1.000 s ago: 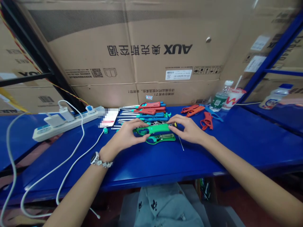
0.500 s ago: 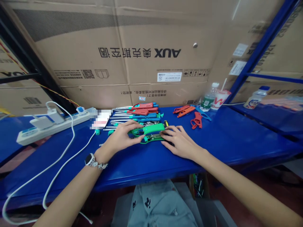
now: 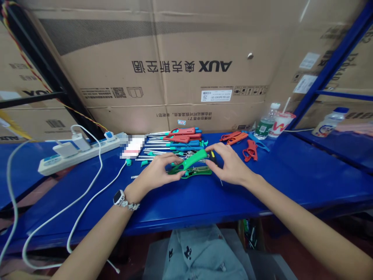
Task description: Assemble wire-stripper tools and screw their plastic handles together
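Observation:
A green lighter shell half point(image 3: 194, 158) is tilted over the blue bench top, its right end raised. My left hand point(image 3: 159, 171) closes on its left end, thumb low and fingers above. At the raised right end, the thumb and index finger of my right hand point(image 3: 229, 163) pinch the shell. Directly below lies the other green half, an opened lighter body point(image 3: 199, 171) with metal and dark inner parts showing. A screwdriver with a black and yellow handle point(image 3: 213, 156) lies partly behind my right hand.
Red stick lighters point(image 3: 182, 137) and blue ones point(image 3: 189, 144) lie behind my hands. Red shell pieces point(image 3: 250, 151) are farther right, near a water bottle point(image 3: 264, 126) and a cup with a straw point(image 3: 280, 125). A power strip point(image 3: 84, 155) and a white cable point(image 3: 96, 179) occupy the left.
The green shell half has tilted, its right end lifting off the lower half. My right hand has risen from the lower half to that end. The view has shifted slightly left.

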Demonstrator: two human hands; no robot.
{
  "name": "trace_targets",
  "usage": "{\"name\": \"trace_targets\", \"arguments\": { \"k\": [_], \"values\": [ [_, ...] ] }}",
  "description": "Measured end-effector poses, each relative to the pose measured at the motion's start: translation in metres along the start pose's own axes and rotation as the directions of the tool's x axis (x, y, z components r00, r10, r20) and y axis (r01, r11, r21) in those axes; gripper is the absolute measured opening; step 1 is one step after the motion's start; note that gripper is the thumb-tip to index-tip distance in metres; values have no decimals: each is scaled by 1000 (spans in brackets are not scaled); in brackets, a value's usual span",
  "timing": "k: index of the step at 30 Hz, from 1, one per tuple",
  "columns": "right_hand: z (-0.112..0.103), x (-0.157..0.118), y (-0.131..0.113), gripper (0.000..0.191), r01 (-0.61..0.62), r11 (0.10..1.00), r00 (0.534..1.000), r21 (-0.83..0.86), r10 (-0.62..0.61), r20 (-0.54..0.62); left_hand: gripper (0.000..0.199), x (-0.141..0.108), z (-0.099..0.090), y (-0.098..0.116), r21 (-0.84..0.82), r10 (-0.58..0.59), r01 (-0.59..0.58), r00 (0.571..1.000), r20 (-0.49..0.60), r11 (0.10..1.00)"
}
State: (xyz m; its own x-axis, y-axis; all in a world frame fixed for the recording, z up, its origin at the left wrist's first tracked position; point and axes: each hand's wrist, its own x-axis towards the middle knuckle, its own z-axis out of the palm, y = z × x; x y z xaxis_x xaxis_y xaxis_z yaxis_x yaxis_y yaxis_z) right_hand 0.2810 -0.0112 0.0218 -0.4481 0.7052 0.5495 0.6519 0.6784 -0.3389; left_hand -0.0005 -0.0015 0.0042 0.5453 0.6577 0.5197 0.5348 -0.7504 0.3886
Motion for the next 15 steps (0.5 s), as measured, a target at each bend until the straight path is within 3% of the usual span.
{"name": "trace_targets", "arguments": {
  "k": [4, 10, 15],
  "values": [
    [-3, 15, -5, 23, 15, 999, 1000, 37, -15, -12, 27, -1, 1, 3, -10, -8, 9, 1000, 1, 1000],
    [-9, 11, -3, 29, 70, 976, 996, 206, -78, 31, 24, 3, 0, 11, -24, -24, 25, 1000, 16, 999],
    [-4, 6, -9, 29, 101, 991, 987, 90, -111, 117, 27, 6, 2, 13, -13, -1, 2, 998, 64, 1000]
  ]
}}
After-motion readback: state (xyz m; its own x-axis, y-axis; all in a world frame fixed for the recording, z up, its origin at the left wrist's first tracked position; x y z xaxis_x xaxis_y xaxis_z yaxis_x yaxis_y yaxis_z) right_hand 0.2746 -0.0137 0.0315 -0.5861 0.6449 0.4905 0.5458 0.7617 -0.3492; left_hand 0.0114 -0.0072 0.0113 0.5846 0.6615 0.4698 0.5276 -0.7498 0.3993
